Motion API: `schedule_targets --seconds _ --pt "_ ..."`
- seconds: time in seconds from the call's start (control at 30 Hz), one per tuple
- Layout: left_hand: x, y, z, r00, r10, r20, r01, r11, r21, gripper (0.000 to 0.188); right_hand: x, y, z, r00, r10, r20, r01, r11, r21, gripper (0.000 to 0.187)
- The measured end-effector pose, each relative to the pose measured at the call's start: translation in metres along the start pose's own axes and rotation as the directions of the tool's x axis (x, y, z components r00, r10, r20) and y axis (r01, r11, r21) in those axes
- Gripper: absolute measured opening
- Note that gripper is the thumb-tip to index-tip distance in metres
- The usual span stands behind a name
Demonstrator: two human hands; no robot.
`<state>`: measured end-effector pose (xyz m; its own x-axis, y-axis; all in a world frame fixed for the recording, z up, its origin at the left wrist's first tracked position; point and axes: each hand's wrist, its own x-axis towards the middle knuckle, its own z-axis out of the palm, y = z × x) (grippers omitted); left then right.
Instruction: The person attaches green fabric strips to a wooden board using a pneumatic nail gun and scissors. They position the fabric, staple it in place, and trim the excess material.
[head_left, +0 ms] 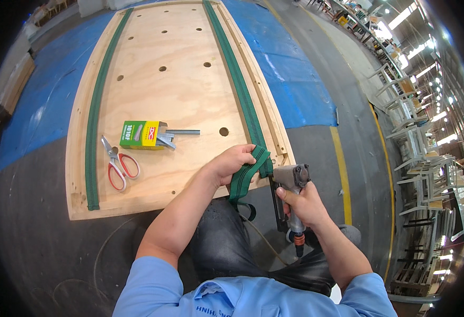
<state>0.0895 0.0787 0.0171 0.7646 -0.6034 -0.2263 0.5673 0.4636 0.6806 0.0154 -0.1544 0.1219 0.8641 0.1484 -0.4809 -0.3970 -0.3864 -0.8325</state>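
My left hand (234, 164) pinches a green webbing strap (241, 182) at the near right corner of a wooden panel (163, 105). From there the strap runs up the panel's right side, and its loose end hangs over the near edge. My right hand (305, 203) grips a pneumatic staple gun (290, 177) by the handle, its nose against or very near the strap at the corner. A second green strap (95, 132) lies along the left side, ending near the front edge. Whether the trigger is pressed, I cannot tell.
On the panel lie scissors (120, 165) with red and white handles and a green-yellow box (139, 134) of staples, some strips sticking out. Several round holes pierce the panel. Blue sheeting (290, 68) covers floor on both sides. An air hose (263, 239) trails below. White chair frames (414, 145) stand right.
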Motion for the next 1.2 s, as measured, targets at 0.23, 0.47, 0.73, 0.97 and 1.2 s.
schedule_targets --seconds 0.23,0.47,0.73,0.97,1.2 --pt "-0.001 0.0 0.005 0.999 -0.011 -0.048 0.01 1.0 -0.013 0.042 0.001 -0.001 0.001 1.0 0.005 0.028 -0.005 1.0 -0.009 0.032" --pt "-0.001 0.003 0.008 0.999 0.007 -0.046 -0.006 1.0 0.028 0.045 -0.004 0.0 0.005 0.999 0.024 0.023 -0.022 0.997 -0.07 0.029" --pt "-0.006 0.002 0.007 0.998 0.058 0.014 -0.058 0.998 -0.003 0.042 -0.014 0.012 -0.041 0.951 -0.062 -0.301 0.118 0.978 0.172 0.03" --pt "-0.005 -0.002 -0.001 0.994 0.09 0.065 -0.087 0.995 -0.047 0.026 0.044 -0.005 -0.144 0.885 -0.113 -0.452 0.217 0.958 0.186 0.029" --pt "-0.007 -0.009 0.005 0.995 0.068 0.07 -0.076 0.991 0.114 0.017 0.16 0.025 -0.191 0.939 -0.016 -0.344 0.08 0.982 0.174 0.022"
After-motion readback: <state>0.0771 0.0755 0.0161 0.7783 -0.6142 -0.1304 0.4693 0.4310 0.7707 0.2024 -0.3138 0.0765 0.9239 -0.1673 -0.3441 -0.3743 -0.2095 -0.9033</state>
